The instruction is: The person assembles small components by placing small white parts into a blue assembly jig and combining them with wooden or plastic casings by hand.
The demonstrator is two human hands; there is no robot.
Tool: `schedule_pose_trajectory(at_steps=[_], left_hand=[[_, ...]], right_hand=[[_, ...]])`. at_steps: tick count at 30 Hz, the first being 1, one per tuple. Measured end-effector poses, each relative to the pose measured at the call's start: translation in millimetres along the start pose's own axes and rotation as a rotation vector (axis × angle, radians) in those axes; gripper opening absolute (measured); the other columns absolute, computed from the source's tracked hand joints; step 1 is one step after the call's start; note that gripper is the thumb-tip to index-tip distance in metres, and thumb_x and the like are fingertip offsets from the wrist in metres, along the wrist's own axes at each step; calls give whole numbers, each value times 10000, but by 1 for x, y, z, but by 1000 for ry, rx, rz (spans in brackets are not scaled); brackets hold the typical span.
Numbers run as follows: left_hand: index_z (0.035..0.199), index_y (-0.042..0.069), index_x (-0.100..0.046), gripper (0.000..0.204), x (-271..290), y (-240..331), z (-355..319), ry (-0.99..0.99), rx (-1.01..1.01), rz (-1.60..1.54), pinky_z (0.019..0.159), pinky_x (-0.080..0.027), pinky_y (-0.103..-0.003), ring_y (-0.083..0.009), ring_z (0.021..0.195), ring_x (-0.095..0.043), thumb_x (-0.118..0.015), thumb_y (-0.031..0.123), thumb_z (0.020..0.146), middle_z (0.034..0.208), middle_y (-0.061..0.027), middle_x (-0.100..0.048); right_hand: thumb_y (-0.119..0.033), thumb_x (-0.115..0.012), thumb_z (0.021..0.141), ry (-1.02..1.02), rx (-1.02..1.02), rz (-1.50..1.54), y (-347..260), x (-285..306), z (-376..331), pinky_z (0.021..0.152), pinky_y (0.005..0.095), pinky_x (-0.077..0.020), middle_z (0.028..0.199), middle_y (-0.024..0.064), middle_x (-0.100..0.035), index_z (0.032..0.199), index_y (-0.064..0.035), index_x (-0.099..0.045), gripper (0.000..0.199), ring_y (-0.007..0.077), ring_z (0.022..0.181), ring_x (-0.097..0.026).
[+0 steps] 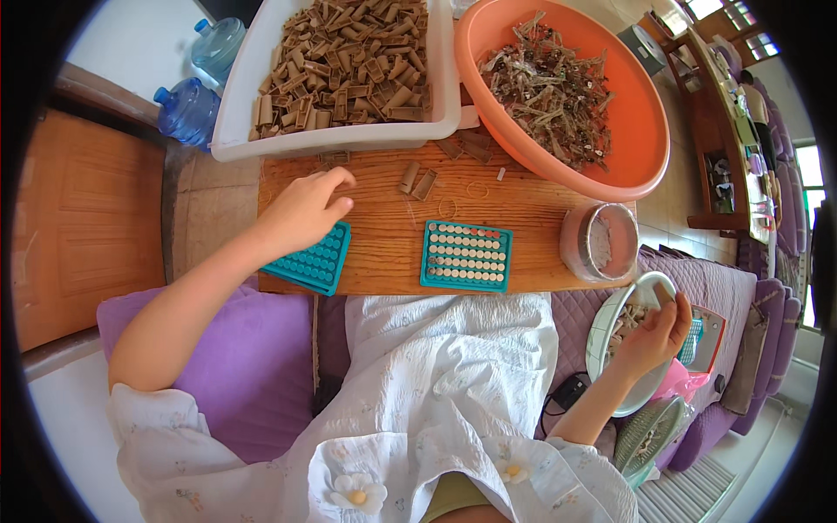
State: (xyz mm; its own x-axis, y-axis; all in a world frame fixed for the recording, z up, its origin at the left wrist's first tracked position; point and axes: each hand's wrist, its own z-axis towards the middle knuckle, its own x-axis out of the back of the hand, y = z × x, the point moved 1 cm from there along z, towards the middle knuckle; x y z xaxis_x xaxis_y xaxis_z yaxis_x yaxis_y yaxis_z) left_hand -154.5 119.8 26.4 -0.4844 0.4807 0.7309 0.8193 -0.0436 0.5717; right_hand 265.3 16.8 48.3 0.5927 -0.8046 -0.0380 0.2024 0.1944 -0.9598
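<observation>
Over the left part of the wooden table, my left hand [307, 209] hovers with thumb and forefinger apart and nothing visible between them. Teal trays with round holes [318, 261] lie partly beneath its wrist. My right hand [649, 340] pinches a small brown trough-shaped piece [664, 294] above a pale bowl [595, 344] of small light-coloured parts. In front of me sits another teal tray [466, 286] with rows of round whitish pieces, a few reddish in the far row. Two brown trough-shaped pieces [417, 181] lie beyond it.
At the back stand a white tub [336, 139] full of brown pieces and an orange basin [641, 152] of clear plastic parts. A tub with whitish contents [575, 244] is at the table's right edge. Blue water bottles [187, 113] stand far left; a green basket [649, 431] lies right.
</observation>
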Motion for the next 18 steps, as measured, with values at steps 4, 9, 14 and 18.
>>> schedule_pose_trajectory(at_steps=[4,9,14,18], left_hand=[[1165,110,-420,373,-14,-44,8,80,17,519,942,-287,-476,-387,1165,-318,-447,270,829,1253,-204,-358],[1222,135,-384,434,-22,-51,17,-74,180,513,978,-196,-508,-381,1225,-214,-376,351,845,1315,-198,-268],[1190,130,-418,399,-24,-61,19,47,23,557,916,-311,-472,-347,1130,-374,-427,300,830,1230,-208,-376],[1044,67,-487,288,-17,-49,12,84,22,424,747,-433,-422,-339,887,-518,-506,192,785,984,-188,-495]], right_hand=[[-54,-508,768,145,-53,-68,16,37,20,557,160,-337,979,52,-514,1089,-23,-469,325,73,720,-475],[-64,-517,758,230,-16,-154,30,25,23,665,192,-366,1070,94,-462,1131,-31,-433,383,100,900,-458],[-29,-476,808,-308,323,-378,8,-64,49,668,226,-441,893,71,-571,953,21,-553,171,113,761,-530],[-109,-458,808,-950,296,-748,-5,-159,63,655,284,-464,817,136,-603,1026,-70,-540,236,203,743,-588]])
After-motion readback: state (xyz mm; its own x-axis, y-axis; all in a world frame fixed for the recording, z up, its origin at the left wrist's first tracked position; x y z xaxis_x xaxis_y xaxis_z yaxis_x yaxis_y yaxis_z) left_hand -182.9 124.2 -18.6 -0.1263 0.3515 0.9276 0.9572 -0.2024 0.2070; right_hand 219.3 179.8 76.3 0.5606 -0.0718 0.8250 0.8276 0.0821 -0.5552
